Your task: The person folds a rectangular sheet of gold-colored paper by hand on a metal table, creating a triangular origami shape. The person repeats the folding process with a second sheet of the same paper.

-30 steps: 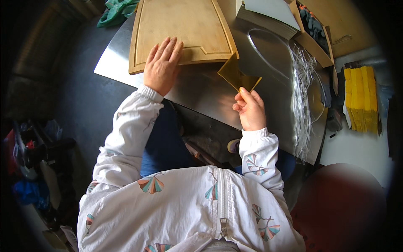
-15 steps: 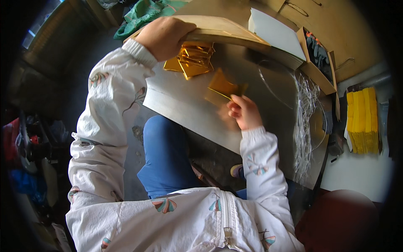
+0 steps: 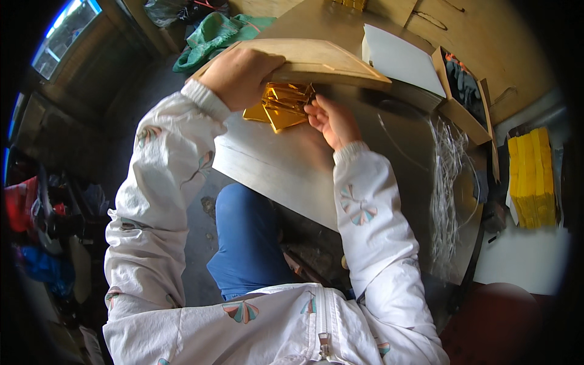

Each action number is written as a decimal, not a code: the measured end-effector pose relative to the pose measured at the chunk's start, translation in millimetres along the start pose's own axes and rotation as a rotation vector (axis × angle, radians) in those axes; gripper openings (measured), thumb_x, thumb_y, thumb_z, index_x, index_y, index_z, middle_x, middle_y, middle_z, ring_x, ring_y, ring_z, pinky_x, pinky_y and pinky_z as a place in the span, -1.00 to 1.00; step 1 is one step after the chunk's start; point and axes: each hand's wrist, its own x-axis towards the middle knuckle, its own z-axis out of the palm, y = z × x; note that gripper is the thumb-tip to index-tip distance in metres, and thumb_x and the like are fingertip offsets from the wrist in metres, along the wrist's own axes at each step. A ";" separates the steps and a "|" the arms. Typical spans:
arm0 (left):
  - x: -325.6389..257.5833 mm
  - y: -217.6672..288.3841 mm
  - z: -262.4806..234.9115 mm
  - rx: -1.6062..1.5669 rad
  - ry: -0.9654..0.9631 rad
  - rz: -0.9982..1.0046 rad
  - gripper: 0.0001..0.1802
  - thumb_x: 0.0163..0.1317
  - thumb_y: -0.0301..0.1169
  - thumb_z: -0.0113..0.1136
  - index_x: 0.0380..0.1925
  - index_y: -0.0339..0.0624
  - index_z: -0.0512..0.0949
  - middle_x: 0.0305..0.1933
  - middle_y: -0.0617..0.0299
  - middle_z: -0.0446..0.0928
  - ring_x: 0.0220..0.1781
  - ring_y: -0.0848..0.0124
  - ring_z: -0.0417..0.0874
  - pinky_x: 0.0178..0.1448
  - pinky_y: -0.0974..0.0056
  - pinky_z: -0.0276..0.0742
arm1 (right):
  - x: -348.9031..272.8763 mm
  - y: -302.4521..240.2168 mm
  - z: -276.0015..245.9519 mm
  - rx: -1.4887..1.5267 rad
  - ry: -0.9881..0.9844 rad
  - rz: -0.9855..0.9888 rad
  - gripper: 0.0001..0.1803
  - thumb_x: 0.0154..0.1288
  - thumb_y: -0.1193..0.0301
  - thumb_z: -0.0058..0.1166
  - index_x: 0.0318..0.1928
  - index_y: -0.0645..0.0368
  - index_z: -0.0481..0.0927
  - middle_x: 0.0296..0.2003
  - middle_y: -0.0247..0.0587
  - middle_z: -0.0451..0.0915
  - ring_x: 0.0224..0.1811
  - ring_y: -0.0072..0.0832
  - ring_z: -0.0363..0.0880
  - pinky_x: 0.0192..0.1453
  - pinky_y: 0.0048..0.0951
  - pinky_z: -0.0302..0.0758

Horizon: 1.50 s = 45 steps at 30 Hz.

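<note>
My left hand (image 3: pixel 240 76) is closed round the left part of a pale wooden board (image 3: pixel 298 52), which is raised at a tilt above the metal tabletop. Below the board's near edge sits a loose, uneven pile of shiny gold foil sheets (image 3: pixel 281 112), its back partly hidden by the board. My right hand (image 3: pixel 331 121) is at the right side of this pile, thumb and fingertips pinched on the edge of a gold foil sheet. Exactly how much foil is between the fingers is hard to make out.
Right of the board stand a stack of white sheets (image 3: pixel 401 61) and a cardboard box (image 3: pixel 453 109) with dark gloves. A bundle of clear plastic strands (image 3: pixel 447 201) hangs over the metal table (image 3: pixel 377 176). Yellow stacked sheets (image 3: pixel 531 176) lie far right; a green sack (image 3: pixel 213 39) lies behind.
My right hand has moved left and away from me, bringing a gold foil sheet to the pile. My left hand still holds the board; the whole view has shifted slightly.
</note>
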 end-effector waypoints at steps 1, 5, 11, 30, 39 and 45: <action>-7.9 5.7 7.8 -0.037 -0.007 -0.023 -0.53 0.11 -0.60 0.14 0.09 -0.18 0.56 -0.07 -0.08 0.64 -0.03 -0.01 0.66 0.10 0.11 0.58 | -17.0 3.8 -13.9 -0.036 -0.001 0.023 -0.81 0.37 0.33 0.16 -0.15 0.19 0.56 -0.29 -0.19 0.64 -0.23 -0.43 0.65 -0.20 -0.40 0.56; -49.0 38.5 52.3 -0.077 -0.106 -0.100 -0.40 0.00 -0.69 0.07 0.16 -0.35 0.44 0.19 -0.14 0.49 0.24 -0.02 0.51 0.28 0.10 0.48 | -89.0 3.6 -73.3 -0.296 0.143 -0.015 -0.79 0.37 0.34 0.16 -0.13 0.23 0.62 -0.34 -0.19 0.67 -0.37 -0.53 0.62 -0.35 -0.53 0.54; -79.6 62.1 108.8 0.017 0.000 -0.100 -0.39 0.06 -0.63 0.07 0.22 -0.29 0.43 0.30 -0.03 0.43 0.38 0.06 0.40 0.44 0.07 0.31 | -79.5 -74.8 -139.8 -1.222 0.470 -0.645 -0.84 0.38 0.41 0.12 -0.16 0.25 0.62 -0.39 -0.25 0.68 -0.44 -0.53 0.60 -0.33 -0.50 0.52; -84.1 82.6 100.1 -0.258 0.008 -0.088 -0.52 0.09 -0.51 0.31 0.09 -0.15 0.59 0.36 0.10 0.43 0.50 0.12 0.29 0.54 -0.07 0.08 | 81.8 -206.7 -165.5 -1.960 0.194 -0.549 -0.50 0.06 0.19 0.36 0.00 0.19 0.67 -0.01 -0.03 0.65 0.10 -0.14 0.58 0.21 -0.28 0.43; -77.8 87.6 96.4 -0.254 0.036 -0.058 -0.60 0.12 -0.50 0.31 0.02 -0.12 0.63 0.33 0.15 0.46 0.49 0.20 0.31 0.52 0.02 0.14 | 81.8 -217.0 -158.6 -1.914 0.132 -0.483 -0.49 0.04 0.23 0.40 -0.02 0.24 0.66 -0.01 -0.05 0.64 0.09 -0.21 0.59 0.19 -0.33 0.46; -79.8 88.5 97.2 -0.282 0.037 -0.065 -0.63 0.12 -0.51 0.31 0.00 -0.14 0.64 0.32 0.13 0.47 0.48 0.18 0.32 0.51 0.01 0.16 | 76.4 -210.4 -157.5 -1.938 0.101 -0.605 -0.53 0.02 0.16 0.37 -0.05 0.08 0.67 -0.09 -0.19 0.67 0.05 -0.26 0.57 0.27 -0.29 0.24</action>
